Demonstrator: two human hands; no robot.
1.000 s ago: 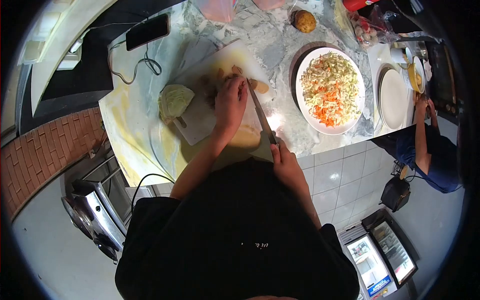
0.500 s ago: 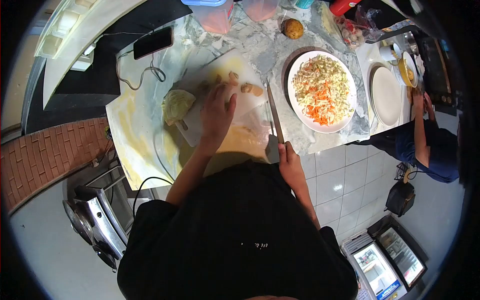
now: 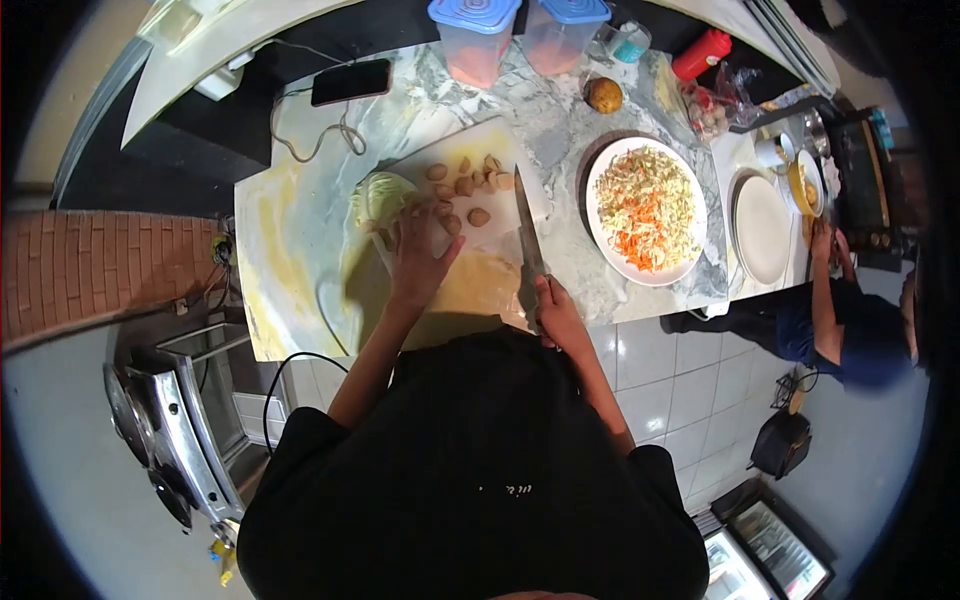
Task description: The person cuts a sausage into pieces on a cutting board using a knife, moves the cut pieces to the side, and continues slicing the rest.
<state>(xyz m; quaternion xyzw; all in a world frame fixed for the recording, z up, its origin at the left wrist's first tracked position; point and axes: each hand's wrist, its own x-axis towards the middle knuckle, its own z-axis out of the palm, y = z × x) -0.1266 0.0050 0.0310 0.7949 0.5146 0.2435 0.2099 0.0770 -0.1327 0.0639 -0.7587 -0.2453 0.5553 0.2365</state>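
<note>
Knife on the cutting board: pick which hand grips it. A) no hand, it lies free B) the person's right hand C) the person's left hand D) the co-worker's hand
B: the right hand closes around the handle of the knife, while the left hand rests by the brown pieces on the cutting board.

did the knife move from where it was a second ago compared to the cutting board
Yes. The knife in the right hand now lies along the cutting board's right edge, no longer among the pieces.
</note>
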